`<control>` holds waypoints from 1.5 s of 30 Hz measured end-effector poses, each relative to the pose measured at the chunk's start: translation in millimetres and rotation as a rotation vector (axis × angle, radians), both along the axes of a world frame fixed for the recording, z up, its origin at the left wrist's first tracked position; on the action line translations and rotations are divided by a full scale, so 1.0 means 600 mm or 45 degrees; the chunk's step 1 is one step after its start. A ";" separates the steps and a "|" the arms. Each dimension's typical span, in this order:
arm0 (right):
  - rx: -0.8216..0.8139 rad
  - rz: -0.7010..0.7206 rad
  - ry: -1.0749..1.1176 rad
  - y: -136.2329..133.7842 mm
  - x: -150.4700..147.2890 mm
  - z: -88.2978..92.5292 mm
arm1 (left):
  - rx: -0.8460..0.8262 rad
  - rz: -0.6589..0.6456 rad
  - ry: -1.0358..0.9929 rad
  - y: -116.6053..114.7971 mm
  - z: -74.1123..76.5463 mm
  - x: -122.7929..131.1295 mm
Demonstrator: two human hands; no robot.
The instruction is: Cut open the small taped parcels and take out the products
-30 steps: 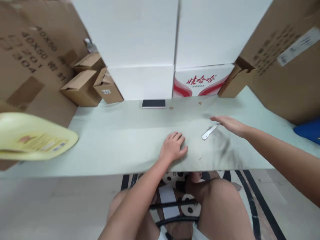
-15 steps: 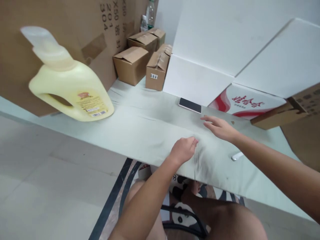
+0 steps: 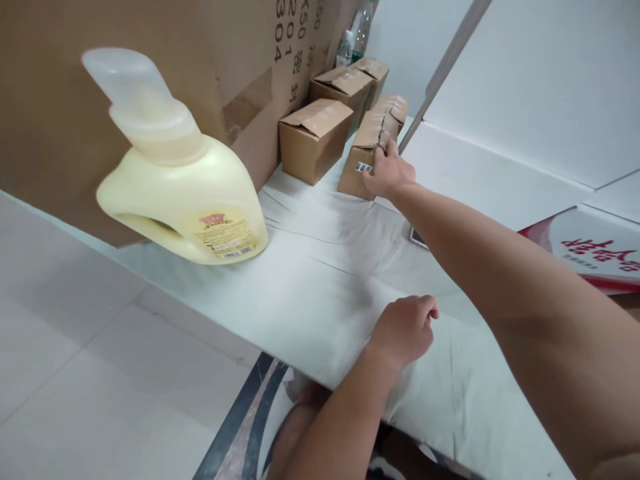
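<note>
My right hand (image 3: 391, 172) is stretched out to a small brown cardboard box (image 3: 361, 175) at the back of the table. Its thumb lies against the front face beside a white barcode label, and its fingers are bent over the top edge by the taped flaps. The palm side is hidden. Close to the table's front edge, my left hand (image 3: 406, 330) is loosely curled above the pale green cloth (image 3: 320, 280), with nothing visible in it. A phone (image 3: 418, 238) shows only partly behind my right forearm.
A large pale yellow detergent jug (image 3: 200, 193) stands at the left, before a big carton (image 3: 165, 27). More small boxes (image 3: 315, 143) and plastic bottles (image 3: 363, 30) are at the back. A white box with red print (image 3: 595, 243) lies at the right.
My right hand has moved from above the table near the phone to the small cardboard box and now touches it. My left hand stays low over the cloth. The view has turned right.
</note>
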State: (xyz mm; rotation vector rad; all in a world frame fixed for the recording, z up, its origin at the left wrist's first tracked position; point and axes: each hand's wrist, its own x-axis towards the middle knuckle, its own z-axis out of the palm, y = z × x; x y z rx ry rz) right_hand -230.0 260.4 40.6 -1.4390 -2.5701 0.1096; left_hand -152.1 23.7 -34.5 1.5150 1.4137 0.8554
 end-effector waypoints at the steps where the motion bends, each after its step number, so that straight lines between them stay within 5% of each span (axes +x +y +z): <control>1: -0.010 -0.024 -0.028 0.003 -0.003 0.001 | 0.010 0.015 -0.022 0.002 -0.001 0.000; 7: 0.013 0.034 -0.091 -0.030 0.021 0.004 | 0.113 0.153 -0.116 0.004 -0.005 0.015; 10: 0.056 0.148 -0.073 -0.081 0.073 0.005 | 0.277 0.433 -0.159 0.001 -0.005 0.019; 15: 0.032 0.252 -0.033 -0.193 0.272 -0.011 | 0.674 1.251 -0.229 -0.011 -0.004 -0.004; 18: 0.039 0.263 0.331 -0.270 0.432 -0.052 | 0.728 1.478 -0.370 -0.016 -0.004 -0.016; 20: 0.120 0.051 0.747 -0.321 0.523 -0.091 | 0.688 1.305 -0.472 -0.018 -0.004 -0.011; 22: 0.206 -0.244 1.348 -0.365 0.587 -0.129 | 0.634 0.862 -0.572 -0.017 -0.005 0.009; 25: 0.191 -0.479 1.826 -0.406 0.626 -0.167 | 0.563 0.214 -0.645 -0.016 -0.012 0.057; 29: 0.065 -0.504 2.036 -0.402 0.646 -0.178 | 0.526 0.086 -0.676 -0.014 -0.027 0.104; 32: 0.016 -0.651 1.766 -0.382 0.687 -0.182 | 0.495 0.108 -0.674 -0.012 -0.032 0.117; 36: -0.067 -0.958 0.846 -0.361 0.763 -0.181 | 0.589 0.157 -0.655 -0.012 -0.031 0.130; 40: -0.261 -1.068 0.035 -0.351 0.805 -0.170 | 0.689 0.166 -0.529 -0.015 -0.027 0.144; 45: -0.239 -1.181 0.304 -0.337 0.808 -0.179 | 0.818 0.189 -0.436 -0.018 -0.030 0.155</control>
